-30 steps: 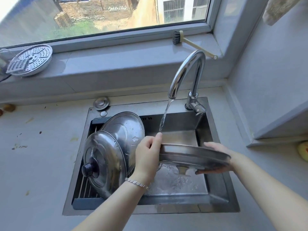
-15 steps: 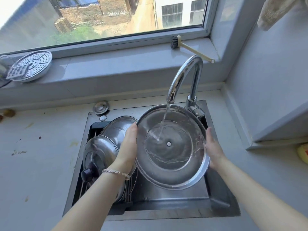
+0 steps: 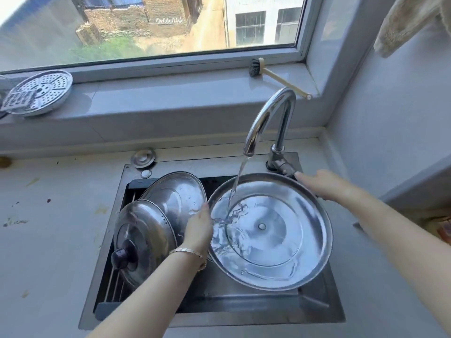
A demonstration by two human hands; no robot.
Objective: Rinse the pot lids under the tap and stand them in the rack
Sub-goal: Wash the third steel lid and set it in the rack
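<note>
A large steel pot lid [image 3: 280, 242] is tilted over the sink with its hollow underside facing me, and water from the tap [image 3: 268, 118] runs onto its left part. My left hand [image 3: 199, 228] grips the lid's left rim. My right hand [image 3: 324, 184] is off the lid, its straight fingers touching the tap's lever [image 3: 284, 165]. Two more steel lids stand on edge in the rack [image 3: 117, 286] at the sink's left: a near one with a dark knob [image 3: 139, 240] and a far one [image 3: 178, 191] behind it.
The steel sink [image 3: 244, 320] is set in a pale counter. On the windowsill lie a perforated steamer plate [image 3: 41, 91] at the left and a dish brush [image 3: 271, 74] at the right. A round sink plug [image 3: 143, 157] sits on the counter behind the rack.
The lid went from flat to tilted with its underside toward me under the stream. My right hand has let go of its right rim and reached up to the tap lever.
</note>
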